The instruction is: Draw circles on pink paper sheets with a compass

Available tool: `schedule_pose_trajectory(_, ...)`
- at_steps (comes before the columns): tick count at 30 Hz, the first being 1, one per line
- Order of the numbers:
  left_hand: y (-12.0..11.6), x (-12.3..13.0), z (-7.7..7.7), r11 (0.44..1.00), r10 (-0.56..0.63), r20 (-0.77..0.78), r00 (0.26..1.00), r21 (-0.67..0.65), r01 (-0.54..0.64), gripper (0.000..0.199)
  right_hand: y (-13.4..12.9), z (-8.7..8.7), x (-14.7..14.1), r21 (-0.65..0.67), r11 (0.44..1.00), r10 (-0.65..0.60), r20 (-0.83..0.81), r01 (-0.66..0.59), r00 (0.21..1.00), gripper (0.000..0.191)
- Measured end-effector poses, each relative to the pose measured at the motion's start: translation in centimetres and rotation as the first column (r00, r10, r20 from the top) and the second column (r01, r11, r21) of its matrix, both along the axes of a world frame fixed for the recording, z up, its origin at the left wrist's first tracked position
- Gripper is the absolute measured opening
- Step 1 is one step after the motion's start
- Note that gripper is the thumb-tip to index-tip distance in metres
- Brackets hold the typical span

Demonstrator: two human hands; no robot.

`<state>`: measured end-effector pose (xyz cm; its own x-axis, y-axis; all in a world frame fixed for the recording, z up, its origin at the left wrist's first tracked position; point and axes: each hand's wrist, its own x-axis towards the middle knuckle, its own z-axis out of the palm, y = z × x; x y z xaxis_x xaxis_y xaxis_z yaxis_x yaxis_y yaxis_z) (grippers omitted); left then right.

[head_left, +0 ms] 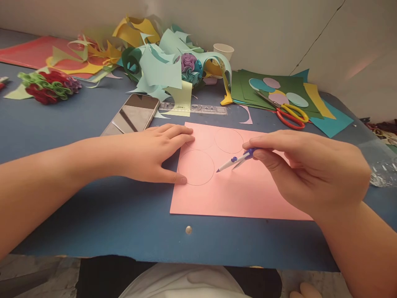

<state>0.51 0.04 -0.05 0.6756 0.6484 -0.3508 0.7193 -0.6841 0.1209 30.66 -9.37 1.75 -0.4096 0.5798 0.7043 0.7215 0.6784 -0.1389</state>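
Note:
A pink sheet of paper [248, 190] lies on the blue table, with drawn circles on its left and upper parts. My left hand [164, 149] lies flat with fingers spread, its fingertips and thumb on the sheet's left edge. Above the middle of the sheet, my right hand [310, 169] pinches the top of a white and blue compass [238, 159] between thumb and forefinger. The compass legs are slightly apart and point down to the left, just right of the lower-left circle.
Behind the sheet are a phone [136, 114], a clear ruler [204, 108], heaped paper scraps [161, 66] and a paper cup [223, 50]. Scissors [290, 114] rest on green sheets [245, 89] at back right. Paper flowers [46, 87] sit at left. The table's front edge is near me.

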Motion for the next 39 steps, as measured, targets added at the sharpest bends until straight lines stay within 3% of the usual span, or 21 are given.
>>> schedule_pose_trajectory(3,0.0,0.0,0.2,1.000,0.003,-0.007,1.000,-0.002,-0.003,0.113,-0.1,0.2,0.0,-0.010,1.000,-0.028,0.016,0.028,0.999,0.028)
schedule_pose_trajectory(7,0.0,-0.1,0.1,1.000,-0.001,0.003,1.000,-0.011,0.001,0.115,-0.3,0.4,0.2,-0.120,0.988,-0.089,0.044,0.094,0.995,0.022)
schedule_pose_trajectory(11,0.0,-0.1,-0.1,1.000,-0.001,0.028,1.000,-0.016,0.001,0.116,-0.4,1.2,0.5,-0.285,0.959,-0.012,-0.044,-0.001,0.999,0.026)
schedule_pose_trajectory(16,-0.1,-0.1,0.2,1.000,0.001,0.032,0.999,-0.027,0.000,0.115,-0.2,2.8,0.5,-0.314,0.949,0.074,0.147,-0.024,0.986,0.031)
schedule_pose_trajectory(21,-0.2,-0.3,0.1,1.000,0.001,0.050,0.999,-0.023,0.000,0.116,1.1,3.5,-0.4,-0.234,0.967,0.143,0.164,-0.103,0.976,0.025)
schedule_pose_trajectory(26,-0.2,-0.2,0.1,1.000,-0.023,0.048,0.999,0.003,0.023,0.114,2.5,3.3,-1.0,-0.134,0.990,0.078,0.184,-0.054,0.980,0.021)
schedule_pose_trajectory(29,-0.3,-0.2,0.3,1.000,-0.017,0.042,0.999,-0.004,0.017,0.115,2.8,3.4,-0.3,-0.103,0.994,-0.012,0.229,0.037,0.973,0.020)
schedule_pose_trajectory(32,-0.4,-0.3,0.4,1.000,-0.012,0.038,0.999,-0.012,0.012,0.115,2.6,3.4,1.0,-0.057,0.991,-0.096,0.314,0.120,0.944,0.021)
schedule_pose_trajectory(39,-0.2,-0.5,0.2,1.000,-0.020,0.052,0.998,-0.014,0.020,0.114,0.2,3.4,3.4,0.052,0.992,-0.129,0.469,0.118,0.874,0.022)
